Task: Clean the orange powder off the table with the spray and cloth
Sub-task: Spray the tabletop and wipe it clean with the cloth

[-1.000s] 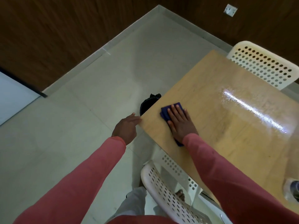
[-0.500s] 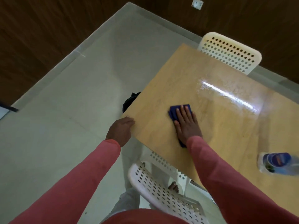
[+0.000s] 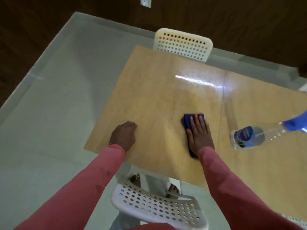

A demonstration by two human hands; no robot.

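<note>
The left hand [image 3: 123, 136] has moved onto the table [image 3: 157, 83], grip relaxed; the right hand [image 3: 200, 135] presses flat the cloth [image 3: 188, 121], lengthwise away.

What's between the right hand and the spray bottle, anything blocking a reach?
Nothing visible. The right hand lies flat on the cloth, and only bare table separates it from the spray bottle standing to its right. The left hand rests far off near the table's left corner.

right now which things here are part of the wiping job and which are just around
Job: blue cloth under right hand; spray bottle; table; left hand resting on it.
Around: two white chairs; wall socket.
</note>
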